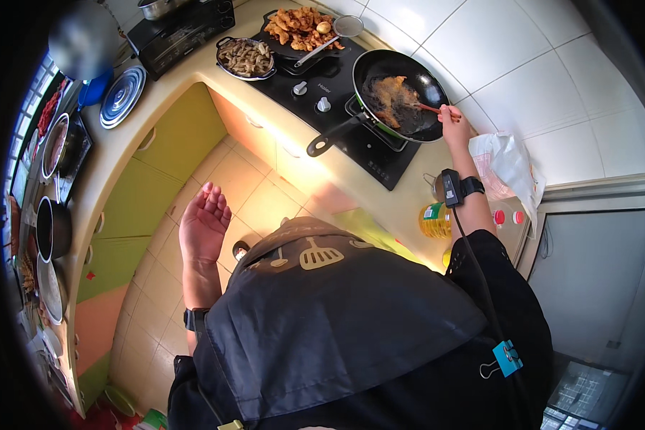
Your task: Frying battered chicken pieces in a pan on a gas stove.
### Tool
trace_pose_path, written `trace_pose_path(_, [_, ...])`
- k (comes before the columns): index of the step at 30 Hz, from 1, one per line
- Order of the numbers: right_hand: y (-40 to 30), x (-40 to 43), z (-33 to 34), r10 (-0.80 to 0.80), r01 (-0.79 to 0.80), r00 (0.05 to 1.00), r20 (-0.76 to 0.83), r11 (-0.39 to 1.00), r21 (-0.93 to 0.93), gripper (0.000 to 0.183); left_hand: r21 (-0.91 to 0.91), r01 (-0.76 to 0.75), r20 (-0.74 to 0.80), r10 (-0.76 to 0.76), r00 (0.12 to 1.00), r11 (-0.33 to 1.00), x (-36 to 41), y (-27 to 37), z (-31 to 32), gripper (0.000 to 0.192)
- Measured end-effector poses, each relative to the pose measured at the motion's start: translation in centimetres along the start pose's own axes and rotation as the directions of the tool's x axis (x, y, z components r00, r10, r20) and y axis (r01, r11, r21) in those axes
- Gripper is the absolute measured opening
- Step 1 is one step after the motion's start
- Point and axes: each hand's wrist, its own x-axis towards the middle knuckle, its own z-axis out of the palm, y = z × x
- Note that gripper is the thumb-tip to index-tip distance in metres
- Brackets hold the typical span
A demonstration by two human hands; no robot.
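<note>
My right hand [453, 122] grips a pair of reddish-brown chopsticks [429, 108], their tips in the black wok [430, 70]. Browned, battered food [391, 97] lies in bubbling oil inside this wok, which stands on the black gas stove [309, 105] with its handle pointing down-left. My left hand [206, 220] is raised over the floor with its palm up, fingers slightly curled, and holds nothing. Beyond the stove knobs, a heap of fried pieces [295, 27] fills a dark pan, and a wire skimmer [348, 26] rests across its edge. Beside it stands a bowl of greyish-brown strips [245, 58].
A cooking oil bottle [434, 219] and a white plastic bag [508, 161] stand on the right counter below the wok. Along the curved left counter are a blue lid [122, 98], a dark pot [59, 228] and other cookware. A black toaster oven [180, 40] occupies the corner.
</note>
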Motion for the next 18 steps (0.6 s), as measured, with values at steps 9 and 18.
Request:
trace_pose_path(9, [-0.2, 1.0, -0.1, 0.087, -0.079, 0.99, 0.113, 0.994, -0.069, 0.032, -0.031, -0.094, -0.088, 0.09, 0.992, 0.995, -2.4, -2.3, -0.5, 0.023])
trace_pose_path(18, [-0.3, -1.4, -5.3, 0.392, -0.371, 0.918, 0.059, 0.797, 0.477, 0.026, -0.036, -0.055, -0.054, 0.053, 0.997, 0.998, -1.4, -1.2, -0.4, 0.02])
